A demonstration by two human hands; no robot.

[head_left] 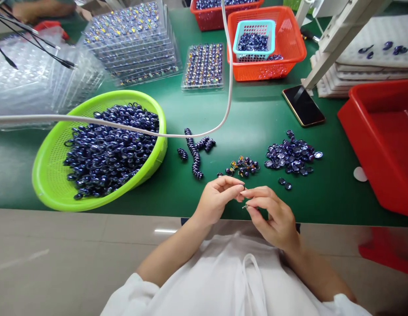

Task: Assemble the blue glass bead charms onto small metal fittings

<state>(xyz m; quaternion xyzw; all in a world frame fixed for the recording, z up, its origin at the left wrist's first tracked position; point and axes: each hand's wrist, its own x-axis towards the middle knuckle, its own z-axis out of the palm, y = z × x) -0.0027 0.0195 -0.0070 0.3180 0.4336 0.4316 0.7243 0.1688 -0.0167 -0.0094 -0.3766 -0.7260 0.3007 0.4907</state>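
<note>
Close to the table's front edge, my left hand [220, 196] is closed in a pinch on a small dark piece, mostly covered by the fingertips. My right hand [274, 215] meets it from the right, its thumb and a finger pinching a tiny metallic piece [245, 206] too small to name. Just beyond the fingers lies a small pile of dark and amber-coloured shiny pieces [245, 166]. Right of that is a heap of dark, flat, faceted pieces [291, 156]. Left of the pile, dark glossy rings or beads [193, 153] lie in a row, with shorter rows beside it.
A lime-green basket [39, 175] full of dark glossy loops stands left. Behind are stacked clear trays [144, 57], a single filled tray [203, 68] and an orange basket [289, 39]. A white cable [228, 87] arcs over the table. Right are a phone [303, 105] and red bin [375, 145].
</note>
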